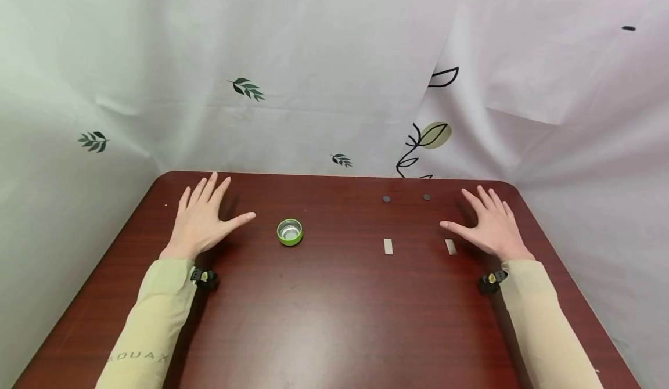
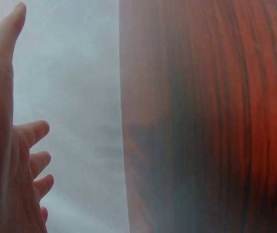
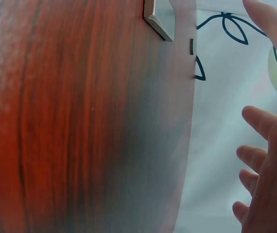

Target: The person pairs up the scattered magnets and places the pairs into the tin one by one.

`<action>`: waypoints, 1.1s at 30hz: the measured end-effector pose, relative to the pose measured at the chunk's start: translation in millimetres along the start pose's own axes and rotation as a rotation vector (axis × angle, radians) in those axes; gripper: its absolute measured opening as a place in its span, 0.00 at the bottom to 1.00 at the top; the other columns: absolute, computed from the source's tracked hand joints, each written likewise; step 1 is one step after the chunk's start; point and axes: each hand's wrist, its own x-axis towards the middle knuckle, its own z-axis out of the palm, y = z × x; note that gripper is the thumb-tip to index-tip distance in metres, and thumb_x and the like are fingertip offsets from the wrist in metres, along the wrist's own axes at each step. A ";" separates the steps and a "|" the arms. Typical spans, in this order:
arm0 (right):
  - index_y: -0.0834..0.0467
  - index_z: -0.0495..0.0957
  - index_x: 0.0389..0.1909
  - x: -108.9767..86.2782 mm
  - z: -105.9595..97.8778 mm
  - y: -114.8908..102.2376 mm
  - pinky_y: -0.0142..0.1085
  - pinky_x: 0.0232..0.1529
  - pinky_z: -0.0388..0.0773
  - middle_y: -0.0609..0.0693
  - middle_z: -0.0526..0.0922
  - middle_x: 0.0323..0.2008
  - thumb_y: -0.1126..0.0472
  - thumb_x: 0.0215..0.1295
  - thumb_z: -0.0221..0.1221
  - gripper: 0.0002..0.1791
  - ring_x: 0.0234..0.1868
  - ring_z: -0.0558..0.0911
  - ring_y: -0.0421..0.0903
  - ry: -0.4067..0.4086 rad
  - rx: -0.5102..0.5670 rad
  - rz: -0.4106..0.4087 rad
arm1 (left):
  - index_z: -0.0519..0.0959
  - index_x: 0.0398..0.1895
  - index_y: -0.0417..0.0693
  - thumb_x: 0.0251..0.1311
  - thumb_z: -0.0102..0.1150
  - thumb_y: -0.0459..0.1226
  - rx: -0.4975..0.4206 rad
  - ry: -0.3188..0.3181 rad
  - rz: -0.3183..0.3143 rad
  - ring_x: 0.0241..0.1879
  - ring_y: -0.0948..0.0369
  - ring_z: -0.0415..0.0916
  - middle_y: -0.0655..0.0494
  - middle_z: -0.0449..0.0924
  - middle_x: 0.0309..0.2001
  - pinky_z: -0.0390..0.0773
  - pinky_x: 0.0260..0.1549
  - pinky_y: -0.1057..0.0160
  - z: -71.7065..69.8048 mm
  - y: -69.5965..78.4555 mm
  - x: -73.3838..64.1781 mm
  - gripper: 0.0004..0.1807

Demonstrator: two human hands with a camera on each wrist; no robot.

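The green tin (image 1: 290, 232) sits on the table (image 1: 334, 296): to its left, the spread left hand (image 1: 201, 218), sleeve lettering (image 1: 138, 356) partly legible; rightward, pale tiles (image 1: 388, 247), one's thickness showing only in the right wrist view, then the spread right hand (image 1: 491, 223).

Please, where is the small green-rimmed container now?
In the head view, the green-rimmed container sits on the table, left of centre, just right of the left hand, not touching it.
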 end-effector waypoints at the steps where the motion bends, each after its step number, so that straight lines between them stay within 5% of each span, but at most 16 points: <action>1: 0.56 0.57 0.80 0.0 -0.3 -0.1 0.69 0.69 0.39 0.67 0.50 0.78 0.25 0.58 0.62 0.58 0.77 0.44 0.67 0.003 0.002 0.000 | 0.53 0.82 0.48 0.56 0.56 0.74 -0.003 0.006 0.002 0.77 0.41 0.42 0.41 0.46 0.80 0.31 0.72 0.39 -0.1 0.8 0.2 0.60; 26: 0.63 0.69 0.71 -3.9 -3.1 -4.5 0.69 0.65 0.53 0.70 0.60 0.72 0.28 0.58 0.63 0.52 0.71 0.58 0.71 0.021 0.009 -0.037 | 0.63 0.77 0.41 0.52 0.63 0.72 -0.086 0.103 0.069 0.75 0.42 0.52 0.39 0.58 0.76 0.43 0.74 0.48 -5.0 32.8 9.3 0.59; 33: 0.64 0.69 0.71 -3.7 -0.4 -6.9 0.67 0.65 0.56 0.69 0.63 0.71 0.29 0.58 0.65 0.52 0.70 0.59 0.70 0.026 0.044 -0.045 | 0.61 0.78 0.43 0.52 0.63 0.72 -0.125 0.088 0.052 0.75 0.43 0.51 0.41 0.57 0.76 0.47 0.73 0.46 -5.2 41.8 8.9 0.59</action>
